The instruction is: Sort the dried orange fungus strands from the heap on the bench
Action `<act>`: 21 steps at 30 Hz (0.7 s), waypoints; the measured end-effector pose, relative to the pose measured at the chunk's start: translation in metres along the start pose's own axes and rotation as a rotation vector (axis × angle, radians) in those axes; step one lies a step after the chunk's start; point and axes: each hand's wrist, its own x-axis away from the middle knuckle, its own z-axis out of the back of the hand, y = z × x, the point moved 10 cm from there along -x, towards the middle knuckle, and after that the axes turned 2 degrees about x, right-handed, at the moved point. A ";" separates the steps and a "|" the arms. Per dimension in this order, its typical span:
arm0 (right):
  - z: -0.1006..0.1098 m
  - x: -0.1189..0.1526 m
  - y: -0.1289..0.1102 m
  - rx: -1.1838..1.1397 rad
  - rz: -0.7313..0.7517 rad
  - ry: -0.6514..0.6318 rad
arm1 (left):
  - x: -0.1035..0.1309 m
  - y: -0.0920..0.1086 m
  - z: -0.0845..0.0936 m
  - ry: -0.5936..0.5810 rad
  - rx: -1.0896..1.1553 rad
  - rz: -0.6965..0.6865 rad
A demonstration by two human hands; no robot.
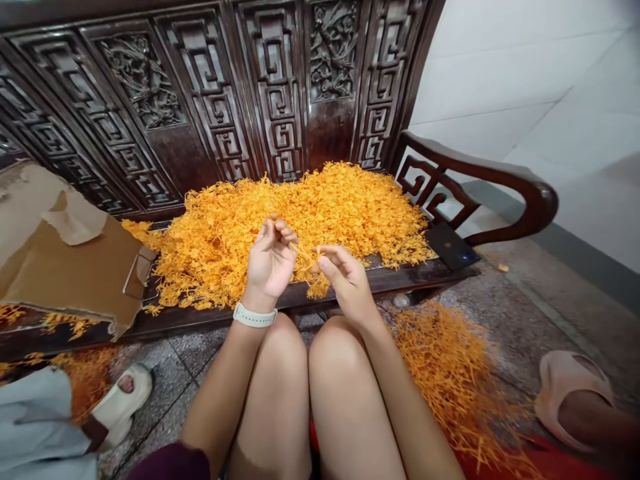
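A thin orange branching plastic piece (301, 251) stretches between my two hands above the bench's front edge. My left hand (271, 257), with a pale watch strap on its wrist, is closed with the fingertips pinched around one end. The thumb and forefinger of my right hand (345, 273) close on the other end, where a small orange tip shows. Just behind both hands lies a large heap of orange plastic pieces (345, 207), made of many small branching bits. Fine detail of the held piece is too small to make out.
The heap rests on a dark carved wooden bench (390, 283) with a curved armrest (520, 193). A torn cardboard box (75, 260) stands left, a dark phone-like object (450, 247) right. Orange stems (445, 373) pile on the floor. Other people's feet in sandals (123, 403) are on both sides.
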 end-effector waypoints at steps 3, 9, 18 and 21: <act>-0.006 0.002 0.002 -0.026 0.002 -0.061 | 0.001 0.005 -0.001 -0.041 0.020 -0.026; -0.001 0.000 0.008 -0.113 -0.010 -0.041 | 0.009 0.017 -0.002 -0.099 -0.047 -0.093; 0.026 -0.003 0.034 -0.014 -0.055 0.209 | 0.014 0.030 0.001 -0.094 -0.194 -0.215; 0.023 -0.002 0.035 0.034 -0.066 0.168 | 0.013 0.027 0.003 -0.105 -0.216 -0.188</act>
